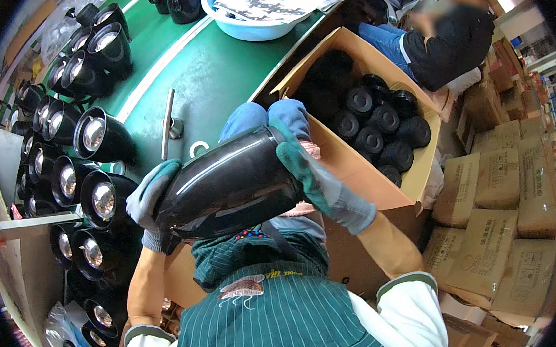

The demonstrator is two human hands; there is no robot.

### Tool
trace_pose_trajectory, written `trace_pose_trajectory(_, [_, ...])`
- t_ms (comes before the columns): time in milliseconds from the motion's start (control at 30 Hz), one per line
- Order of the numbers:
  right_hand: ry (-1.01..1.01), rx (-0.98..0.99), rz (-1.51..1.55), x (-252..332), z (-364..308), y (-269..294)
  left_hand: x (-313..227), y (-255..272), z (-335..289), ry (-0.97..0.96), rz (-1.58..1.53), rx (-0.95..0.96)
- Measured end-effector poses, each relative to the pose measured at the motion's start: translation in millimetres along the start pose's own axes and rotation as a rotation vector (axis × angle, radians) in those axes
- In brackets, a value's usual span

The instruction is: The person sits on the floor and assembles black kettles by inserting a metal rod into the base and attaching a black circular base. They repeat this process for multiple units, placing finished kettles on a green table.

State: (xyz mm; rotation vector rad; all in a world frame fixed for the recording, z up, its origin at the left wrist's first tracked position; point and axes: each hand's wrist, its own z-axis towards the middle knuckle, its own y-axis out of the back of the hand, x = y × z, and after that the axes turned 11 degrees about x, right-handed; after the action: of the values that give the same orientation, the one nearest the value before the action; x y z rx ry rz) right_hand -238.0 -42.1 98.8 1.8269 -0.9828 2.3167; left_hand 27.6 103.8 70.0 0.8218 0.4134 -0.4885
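Gripping a glossy black lamp housing [227, 182] from both ends, the person holds it tilted across the lap, just above a green striped apron [279, 312]. The left hand [150, 195], in a grey-green work glove, cups the lower, wider end with fingers curled around its rim. The right hand [314, 177], gloved the same way, wraps over the upper, narrower end, fingers closed against the shiny shell; the thumb is hidden behind the housing, so how far it reaches round cannot be told. The housing lies with its lower end toward the left hand and its upper end rising toward the right, in front of the person's blue-trousered knees [266, 116].

To the left, on a green conveyor table [214, 69], stand rows of similar black housings with mirrored reflectors [93, 134], packed close together and facing upward. A small metal bar [167, 124] lies on the green surface near them. Farther up the table sits a light blue plastic basin [238, 24] with a patterned sheet resting across it.

Just right of the knees an open cardboard box [358, 167] holds round black parts [378, 126], possibly caps, though the view is too dark to be sure. Beyond the box another person in a dark top [448, 40] sits. Stacked brown cartons [499, 219] fill the right side.
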Motion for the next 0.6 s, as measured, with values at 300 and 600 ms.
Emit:
trace_pose_trajectory(300, [0.111,-0.04,-0.594,-1,-21,-17,-12,-3,-5,0.488,-0.471,0.21])
trace_pose_trajectory(600, [0.306,-0.007,-0.726,-31,-33,-4,23,-4,-17,0.722,-0.846,0.538])
